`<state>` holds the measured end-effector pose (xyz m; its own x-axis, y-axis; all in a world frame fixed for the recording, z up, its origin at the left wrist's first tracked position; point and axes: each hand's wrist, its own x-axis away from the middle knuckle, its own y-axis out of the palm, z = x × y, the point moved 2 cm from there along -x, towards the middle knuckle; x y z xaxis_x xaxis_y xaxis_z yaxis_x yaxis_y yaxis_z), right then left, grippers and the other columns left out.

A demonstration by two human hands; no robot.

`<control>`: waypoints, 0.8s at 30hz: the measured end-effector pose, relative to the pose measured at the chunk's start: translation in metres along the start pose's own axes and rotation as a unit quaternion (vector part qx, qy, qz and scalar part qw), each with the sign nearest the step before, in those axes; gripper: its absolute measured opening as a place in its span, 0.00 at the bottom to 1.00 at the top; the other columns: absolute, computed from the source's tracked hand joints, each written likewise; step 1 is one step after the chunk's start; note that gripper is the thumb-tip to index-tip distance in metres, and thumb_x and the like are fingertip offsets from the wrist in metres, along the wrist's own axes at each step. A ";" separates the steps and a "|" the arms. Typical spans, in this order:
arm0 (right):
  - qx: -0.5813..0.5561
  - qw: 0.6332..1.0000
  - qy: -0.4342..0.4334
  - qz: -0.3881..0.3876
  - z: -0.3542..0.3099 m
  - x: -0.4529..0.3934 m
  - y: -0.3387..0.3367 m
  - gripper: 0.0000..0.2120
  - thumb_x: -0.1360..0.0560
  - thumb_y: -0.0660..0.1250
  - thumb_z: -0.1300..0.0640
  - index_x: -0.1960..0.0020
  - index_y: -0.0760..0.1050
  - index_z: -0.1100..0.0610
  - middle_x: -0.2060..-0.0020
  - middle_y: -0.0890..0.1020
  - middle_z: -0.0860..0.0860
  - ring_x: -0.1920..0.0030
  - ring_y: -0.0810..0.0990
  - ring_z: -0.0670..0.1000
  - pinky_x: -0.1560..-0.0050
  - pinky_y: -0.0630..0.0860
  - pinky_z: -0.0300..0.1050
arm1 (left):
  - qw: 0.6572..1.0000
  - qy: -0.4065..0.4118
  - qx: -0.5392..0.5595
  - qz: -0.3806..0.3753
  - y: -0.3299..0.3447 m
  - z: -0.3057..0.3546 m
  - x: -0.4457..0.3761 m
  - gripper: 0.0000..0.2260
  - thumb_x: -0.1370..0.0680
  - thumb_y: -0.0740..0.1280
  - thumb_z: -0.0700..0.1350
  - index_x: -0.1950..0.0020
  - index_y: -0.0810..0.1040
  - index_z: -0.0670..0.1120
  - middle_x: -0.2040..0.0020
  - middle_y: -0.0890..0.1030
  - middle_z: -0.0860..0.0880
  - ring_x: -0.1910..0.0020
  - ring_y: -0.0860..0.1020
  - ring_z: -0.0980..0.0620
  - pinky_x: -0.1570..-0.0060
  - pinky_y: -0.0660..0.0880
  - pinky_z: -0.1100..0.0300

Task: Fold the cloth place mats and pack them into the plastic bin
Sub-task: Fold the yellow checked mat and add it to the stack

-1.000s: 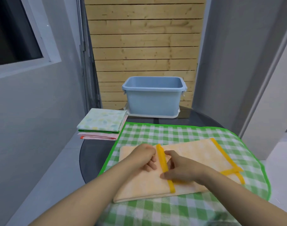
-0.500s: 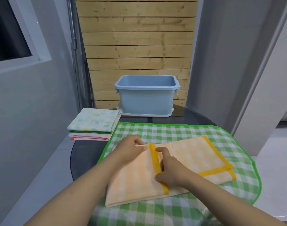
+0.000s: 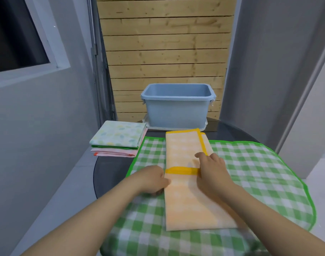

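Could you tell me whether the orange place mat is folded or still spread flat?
Folded: the orange place mat lies as a narrow strip, its yellow border doubled across the top.

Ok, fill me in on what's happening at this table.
A person is folding an orange place mat that lies on a spread-out green checked mat. The left hand holds the orange mat's left edge and the right hand rests on top of it, near a yellow border strip. Two folded mats sit stacked to the left. No mat shows inside the blue plastic bin at the back, though its floor is hidden.
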<state>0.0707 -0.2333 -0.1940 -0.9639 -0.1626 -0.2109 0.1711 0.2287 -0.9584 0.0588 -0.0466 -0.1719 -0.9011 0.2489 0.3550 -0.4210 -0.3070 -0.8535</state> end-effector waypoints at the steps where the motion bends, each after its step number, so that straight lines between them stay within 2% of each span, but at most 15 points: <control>1: 0.014 1.000 -0.015 0.005 -0.001 -0.001 0.004 0.28 0.29 0.57 0.64 0.29 0.59 0.55 0.42 0.75 0.51 0.40 0.66 0.56 0.42 0.61 0.46 | 0.999 0.001 -0.022 0.035 0.003 0.001 0.001 0.13 0.21 0.60 0.53 0.60 0.70 0.46 0.61 0.75 0.49 0.63 0.73 0.51 0.66 0.66 0.59; 5: -0.006 1.000 -0.005 0.022 0.002 -0.007 0.013 0.24 0.26 0.55 0.64 0.30 0.61 0.56 0.43 0.77 0.52 0.41 0.68 0.56 0.42 0.63 0.47 | 0.978 0.003 -0.038 0.206 0.007 0.000 0.009 0.16 0.23 0.63 0.55 0.42 0.68 0.45 0.45 0.73 0.49 0.46 0.72 0.48 0.51 0.70 0.55; 8: -0.027 0.999 -0.002 0.036 0.003 -0.009 0.018 0.22 0.27 0.56 0.65 0.32 0.64 0.58 0.46 0.77 0.55 0.47 0.71 0.58 0.48 0.67 0.51 | 0.960 0.086 -0.062 0.261 0.016 0.005 0.019 0.14 0.21 0.60 0.54 0.42 0.67 0.46 0.43 0.69 0.49 0.42 0.68 0.49 0.45 0.68 0.56; 10: -0.049 0.997 -0.004 0.060 0.002 -0.008 0.020 0.21 0.28 0.57 0.67 0.36 0.66 0.59 0.51 0.76 0.55 0.53 0.71 0.58 0.55 0.67 0.51 | 0.961 0.126 -0.061 0.240 0.025 0.007 0.024 0.16 0.20 0.58 0.54 0.39 0.68 0.45 0.39 0.67 0.49 0.38 0.65 0.50 0.40 0.66 0.56; 11: -0.069 0.995 0.001 0.071 0.002 -0.008 0.020 0.20 0.29 0.57 0.68 0.38 0.66 0.60 0.56 0.75 0.55 0.56 0.70 0.58 0.58 0.65 0.51 | 0.965 0.132 -0.066 0.218 0.031 0.007 0.026 0.19 0.20 0.57 0.54 0.35 0.67 0.44 0.33 0.65 0.48 0.33 0.62 0.49 0.35 0.64 0.55; 13: -0.109 0.990 0.027 0.088 0.003 -0.008 0.022 0.17 0.29 0.58 0.69 0.42 0.67 0.60 0.62 0.71 0.54 0.59 0.70 0.59 0.61 0.61 0.49 | 0.975 0.126 -0.077 0.168 0.040 0.006 0.028 0.25 0.19 0.54 0.56 0.26 0.59 0.45 0.23 0.53 0.48 0.24 0.50 0.51 0.26 0.53 0.55; 14: -0.121 0.988 0.040 0.092 0.005 -0.009 0.022 0.15 0.29 0.58 0.70 0.44 0.67 0.60 0.63 0.71 0.55 0.60 0.70 0.60 0.62 0.61 0.49 | 0.979 0.121 -0.078 0.147 0.043 0.005 0.028 0.28 0.19 0.52 0.57 0.23 0.54 0.45 0.22 0.47 0.49 0.23 0.44 0.51 0.25 0.48 0.56; 16: -0.128 0.986 0.053 0.095 0.008 -0.012 0.024 0.11 0.29 0.58 0.70 0.49 0.65 0.60 0.64 0.72 0.57 0.62 0.71 0.61 0.65 0.61 0.50 | 0.984 0.117 -0.074 0.112 0.047 0.003 0.027 0.31 0.19 0.50 0.59 0.22 0.46 0.46 0.22 0.39 0.50 0.23 0.38 0.53 0.25 0.42 0.57; 18: -0.121 0.987 0.061 0.092 0.010 -0.015 0.023 0.08 0.28 0.57 0.70 0.53 0.62 0.60 0.66 0.73 0.57 0.65 0.70 0.60 0.68 0.60 0.49 | 0.985 0.122 -0.079 0.090 0.048 0.001 0.024 0.32 0.19 0.48 0.61 0.22 0.42 0.47 0.22 0.36 0.50 0.24 0.36 0.53 0.26 0.39 0.57; 21: -0.103 0.989 0.065 0.081 0.014 -0.019 0.023 0.07 0.28 0.57 0.69 0.55 0.61 0.61 0.67 0.73 0.58 0.67 0.69 0.59 0.70 0.58 0.49 | 0.982 0.137 -0.102 0.076 0.049 -0.001 0.018 0.32 0.19 0.47 0.61 0.22 0.38 0.47 0.23 0.33 0.51 0.25 0.34 0.55 0.26 0.36 0.56; 24: -0.062 0.994 0.035 0.087 0.016 -0.021 0.026 0.06 0.27 0.60 0.68 0.54 0.64 0.61 0.67 0.74 0.58 0.67 0.69 0.59 0.68 0.59 0.49 | 0.981 0.138 -0.123 0.061 0.054 -0.003 0.014 0.33 0.19 0.46 0.62 0.23 0.36 0.47 0.24 0.31 0.50 0.26 0.30 0.55 0.26 0.33 0.54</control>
<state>0.0987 -0.2392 -0.2173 -0.9349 -0.0438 -0.3522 0.3133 0.3646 -0.8769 0.0241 -0.0570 -0.2138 -0.8666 0.4739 0.1565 -0.2435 -0.1277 -0.9615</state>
